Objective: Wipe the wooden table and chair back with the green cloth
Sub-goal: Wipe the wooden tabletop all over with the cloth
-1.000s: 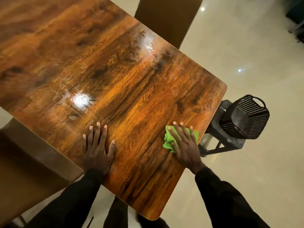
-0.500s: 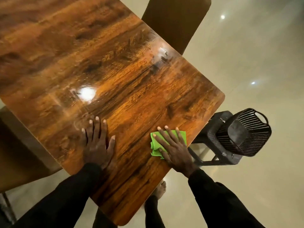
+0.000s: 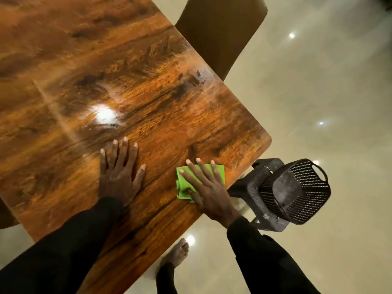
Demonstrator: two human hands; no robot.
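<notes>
the right hand is flat on the green cloth, fingers spread wide and pressing it onto the wooden table, not gripping it. compared with a second ago the cloth sits further in from the table's right edge: back then it lay right at that edge, now there's a strip of bare wood beyond the fingertips. so the stroke is running leftward, toward the left hand, and the gap between the two hands is closing. the left hand hasn't budged on the wood, palm down, fingers open, holding nothing, and looks like a brace for the lean.

the person has also shifted round the near corner; a bare foot now shows on the floor below the right wrist. beyond the right hand, off the table edge, a dark perforated basket lies on a dark stool. up past the fingertips a chair back stands against the far edge.

judging by this, the near right corner is getting covered, smears glint up ahead of the left hand so more table seems due, and the chair back appears not yet reached.
</notes>
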